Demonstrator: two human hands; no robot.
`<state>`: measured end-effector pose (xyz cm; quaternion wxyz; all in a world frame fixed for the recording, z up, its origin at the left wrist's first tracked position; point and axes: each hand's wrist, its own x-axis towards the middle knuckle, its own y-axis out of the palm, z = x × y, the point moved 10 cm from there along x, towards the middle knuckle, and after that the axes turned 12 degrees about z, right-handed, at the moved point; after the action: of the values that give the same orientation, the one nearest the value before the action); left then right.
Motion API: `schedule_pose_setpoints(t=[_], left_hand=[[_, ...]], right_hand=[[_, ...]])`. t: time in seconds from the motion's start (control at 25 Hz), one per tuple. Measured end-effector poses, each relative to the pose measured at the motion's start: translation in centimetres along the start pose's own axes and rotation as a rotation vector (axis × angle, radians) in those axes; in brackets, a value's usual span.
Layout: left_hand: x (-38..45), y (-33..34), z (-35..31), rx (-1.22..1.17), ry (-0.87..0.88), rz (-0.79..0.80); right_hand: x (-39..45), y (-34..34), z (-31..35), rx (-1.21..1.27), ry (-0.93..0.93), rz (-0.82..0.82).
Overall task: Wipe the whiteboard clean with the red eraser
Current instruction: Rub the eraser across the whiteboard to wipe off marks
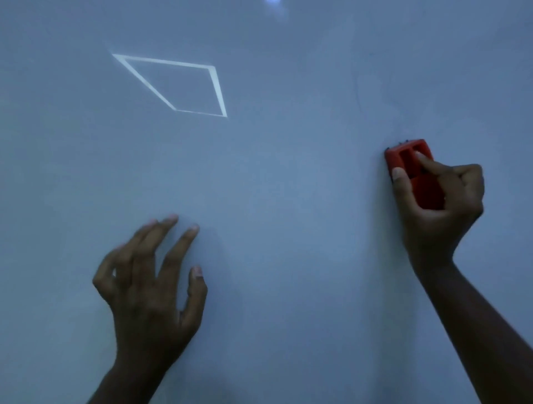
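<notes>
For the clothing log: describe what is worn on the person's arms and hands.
Nothing is worn on either. The left hand and right hand are bare, with no gloves, rings or watch visible. Both forearms are bare to the picture's edge, with no sleeve in view. Fingernails look short and unpainted.

- Setting: cannot be pinned to one room type; a classroom, office or meeting room would fit.
- Evidence: a smooth, pale whiteboard (288, 173) fills the whole head view; no edge, frame or wall shows.
- A red eraser (409, 161) lies against the whiteboard right of its middle, held there by a hand.
- Upper left on the whiteboard: a bright four-sided outline (173, 86), seemingly the reflection of a lit frame or window.
- At the whiteboard's top edge of view: a small glare spot (274, 2).
- Light is dim and bluish, indoor in character.
</notes>
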<state>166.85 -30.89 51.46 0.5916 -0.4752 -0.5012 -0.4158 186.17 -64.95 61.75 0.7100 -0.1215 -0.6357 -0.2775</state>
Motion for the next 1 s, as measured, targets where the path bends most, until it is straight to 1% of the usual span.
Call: schedule_pose_setpoints(t=[0.08, 0.16, 0.24, 0.32, 0.36, 0.44, 0.56, 0.64, 0.68, 0.76, 0.84, 0.92, 1.0], left_hand=[[3.5, -1.0, 0.6, -0.005, 0.004, -0.033], [7.6, -1.4, 0.8, 0.001, 0.022, -0.051], [11.8, -1.4, 0.5, 0.006, 0.036, -0.052], [15.1, -1.0, 0.1, 0.016, 0.037, -0.032], [16.0, -0.6, -0.2, 0.031, 0.034, -0.017], [16.5, 0.4, -0.5, 0.071, 0.029, 0.020], [16.3, 1.0, -0.3, 0.075, 0.049, 0.035], [16.1, 0.9, -0.2, 0.079, 0.052, 0.027], [16.2, 0.8, -0.3, 0.081, 0.057, 0.020], [16.3, 0.8, -0.6, 0.080, 0.070, 0.007], [16.1, 0.9, -0.8, 0.073, 0.075, -0.005], [16.1, 0.9, -0.8, 0.063, 0.079, -0.014], [16.1, 0.9, -1.2, 0.095, 0.093, -0.016]], right_hand=[[-0.3, 0.2, 0.8, -0.006, 0.002, -0.002], [-2.0, 1.3, 3.9, -0.008, -0.079, 0.056], [-4.9, 3.4, 8.5, 0.010, -0.244, 0.184], [-8.1, 5.8, 13.3, 0.011, -0.461, 0.323], [-9.3, 6.6, 15.0, 0.003, -0.557, 0.367], [-10.0, 7.2, 16.6, -0.009, -0.677, 0.396], [-7.9, 6.8, 16.0, -0.037, -0.755, 0.348], [-4.6, 6.0, 14.5, -0.092, -0.749, 0.267], [-2.1, 5.5, 13.3, -0.126, -0.707, 0.217], [3.7, 4.1, 9.3, -0.166, -0.522, 0.115], [7.9, 2.4, 5.2, -0.141, -0.324, 0.049], [9.2, 1.8, 3.1, -0.109, -0.236, 0.021], [8.1, 2.4, 3.6, -0.079, -0.243, 0.052]])
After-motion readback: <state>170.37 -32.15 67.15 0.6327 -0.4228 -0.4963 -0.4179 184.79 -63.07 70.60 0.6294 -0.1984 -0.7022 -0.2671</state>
